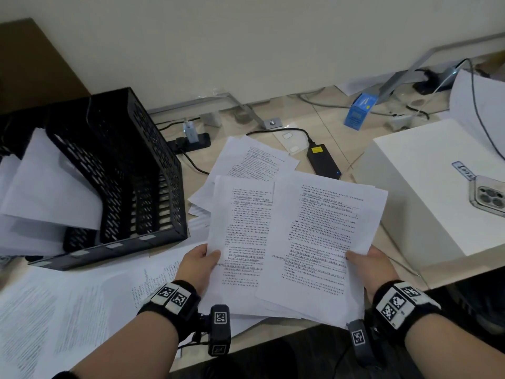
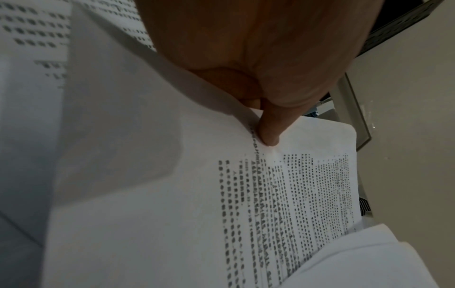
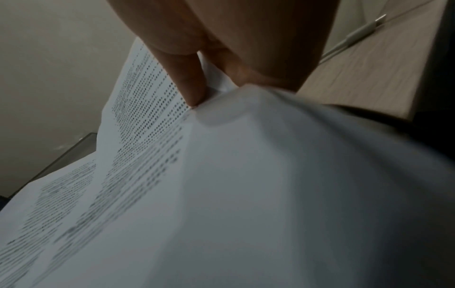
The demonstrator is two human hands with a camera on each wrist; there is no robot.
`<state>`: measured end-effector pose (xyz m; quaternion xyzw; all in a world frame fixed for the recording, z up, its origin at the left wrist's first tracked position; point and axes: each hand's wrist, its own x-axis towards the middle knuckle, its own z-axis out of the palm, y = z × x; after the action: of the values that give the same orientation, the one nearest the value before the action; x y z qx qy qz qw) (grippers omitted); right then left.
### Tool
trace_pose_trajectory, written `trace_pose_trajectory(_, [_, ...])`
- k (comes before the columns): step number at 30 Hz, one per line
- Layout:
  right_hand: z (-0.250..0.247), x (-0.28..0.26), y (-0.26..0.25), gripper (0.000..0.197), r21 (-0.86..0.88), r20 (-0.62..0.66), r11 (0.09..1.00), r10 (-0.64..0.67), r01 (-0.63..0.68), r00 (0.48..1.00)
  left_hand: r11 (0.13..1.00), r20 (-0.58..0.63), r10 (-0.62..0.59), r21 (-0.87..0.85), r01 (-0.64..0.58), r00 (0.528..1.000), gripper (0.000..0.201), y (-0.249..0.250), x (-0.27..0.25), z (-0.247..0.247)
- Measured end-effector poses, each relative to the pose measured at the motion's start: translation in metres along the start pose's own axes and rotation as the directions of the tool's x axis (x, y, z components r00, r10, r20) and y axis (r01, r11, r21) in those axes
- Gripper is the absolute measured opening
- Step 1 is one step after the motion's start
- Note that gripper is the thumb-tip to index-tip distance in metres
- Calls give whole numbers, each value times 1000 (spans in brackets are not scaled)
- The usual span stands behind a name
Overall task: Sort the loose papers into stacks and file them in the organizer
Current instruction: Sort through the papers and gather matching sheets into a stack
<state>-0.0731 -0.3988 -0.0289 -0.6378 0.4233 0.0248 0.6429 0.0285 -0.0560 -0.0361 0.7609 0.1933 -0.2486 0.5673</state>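
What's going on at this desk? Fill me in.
A person is sorting printed papers. The left hand pinches one sheaf of sheets and the right hand pinches another, both held above the desk. More loose pages lie around. The black organizer on the left already holds some paper.

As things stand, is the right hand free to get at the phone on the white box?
Probably not yet. The right hand grips a sheaf of printed pages, thumb on top. The phone lies face down on the white box, with nothing covering it.
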Motion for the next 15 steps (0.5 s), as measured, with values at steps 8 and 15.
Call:
trace_pose_trajectory(8, [3, 7, -23, 21, 35, 78, 999, -37, 34, 996, 998, 16, 37, -60, -36, 999, 16, 19, -1, 13])
trace_pose_trajectory(15, [-2, 8, -39, 24, 75, 148, 997, -8, -3, 989, 995, 10, 52, -84, -51, 999, 15, 36, -3, 17])
